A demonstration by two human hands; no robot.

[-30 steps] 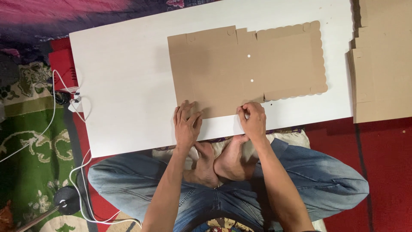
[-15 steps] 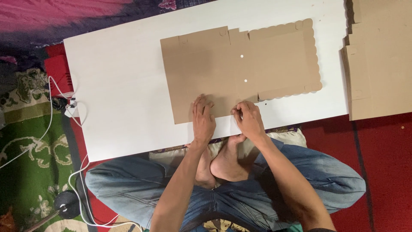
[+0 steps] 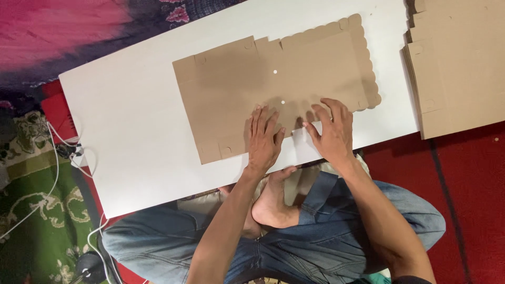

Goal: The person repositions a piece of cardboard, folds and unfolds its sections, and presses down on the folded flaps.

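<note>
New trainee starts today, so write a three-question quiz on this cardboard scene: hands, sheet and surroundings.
1. True or false: both hands rest on the near edge of the flat cardboard sheet.
2. Which edge of the sheet is scalloped? A) the edge toward the stack of cardboard B) the edge toward the white cables C) the near edge by the hands
3. Fill in: the sheet lies on a ____ table.

Key
1. True: the left hand lies flat on the sheet, and the right hand is spread over its near edge.
2. A
3. white
</note>
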